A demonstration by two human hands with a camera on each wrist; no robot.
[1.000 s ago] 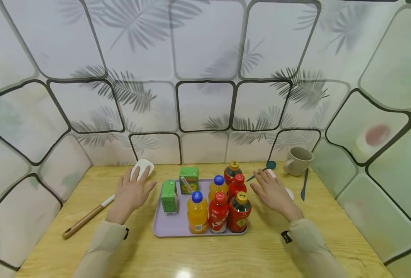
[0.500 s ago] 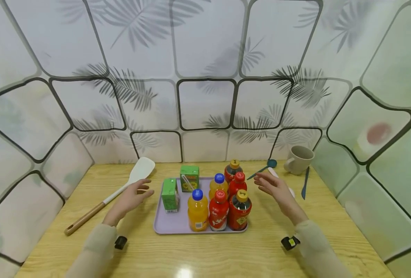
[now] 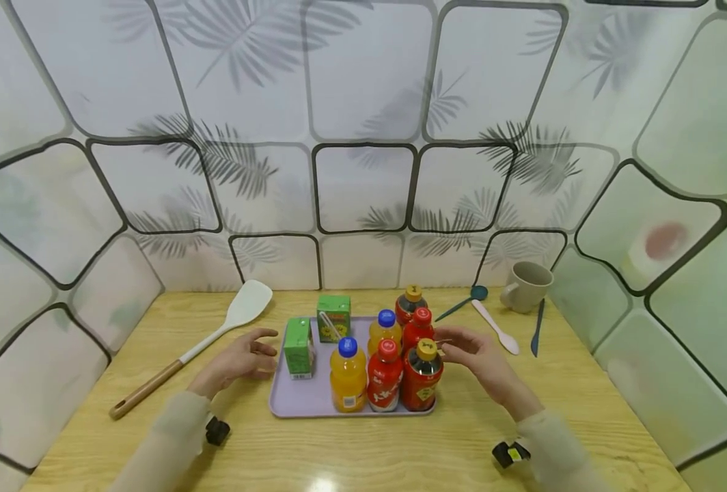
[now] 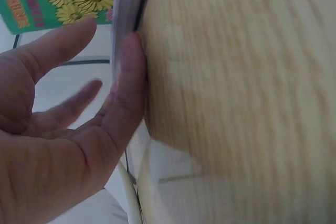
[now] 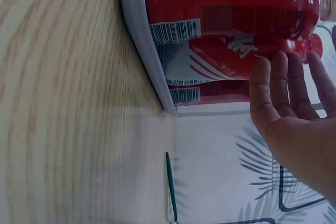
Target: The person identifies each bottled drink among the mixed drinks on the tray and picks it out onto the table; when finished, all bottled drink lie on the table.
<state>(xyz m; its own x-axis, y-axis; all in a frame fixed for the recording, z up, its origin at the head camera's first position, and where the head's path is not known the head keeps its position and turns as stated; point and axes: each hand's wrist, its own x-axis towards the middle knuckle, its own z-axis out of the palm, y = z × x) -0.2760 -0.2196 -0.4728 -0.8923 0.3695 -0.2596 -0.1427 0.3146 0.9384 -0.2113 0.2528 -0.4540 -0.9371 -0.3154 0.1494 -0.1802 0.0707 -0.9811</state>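
A lilac tray (image 3: pixel 296 403) holds two green drink cartons (image 3: pixel 298 348), two orange-drink bottles (image 3: pixel 348 383) with blue caps, two red bottles (image 3: pixel 385 379) with red caps, and two dark-drink bottles (image 3: pixel 423 379) with yellow caps. My left hand (image 3: pixel 237 362) is at the tray's left side. In the left wrist view, its fingertips are at the tray rim (image 4: pixel 125 19), thumb apart; contact is unclear. On the other side, my right hand (image 3: pixel 483 359) is beside the bottles, fingers loosely bent. The right wrist view shows its fingertips near a red bottle (image 5: pixel 226 59), apparently gripping nothing.
A white spatula (image 3: pixel 249 304) with a wooden handle lies at the left. Towards the back right are a beige mug (image 3: pixel 526 287), a teal spoon (image 3: pixel 462 305), a pale pink spoon (image 3: pixel 495 328) and a blue knife (image 3: pixel 538 328). A patterned curtain (image 3: pixel 363 191) encloses the table.
Both hands came down from above the table, turned inward and closed in on the tray's two sides. The tray and its drinks appear not to have moved.
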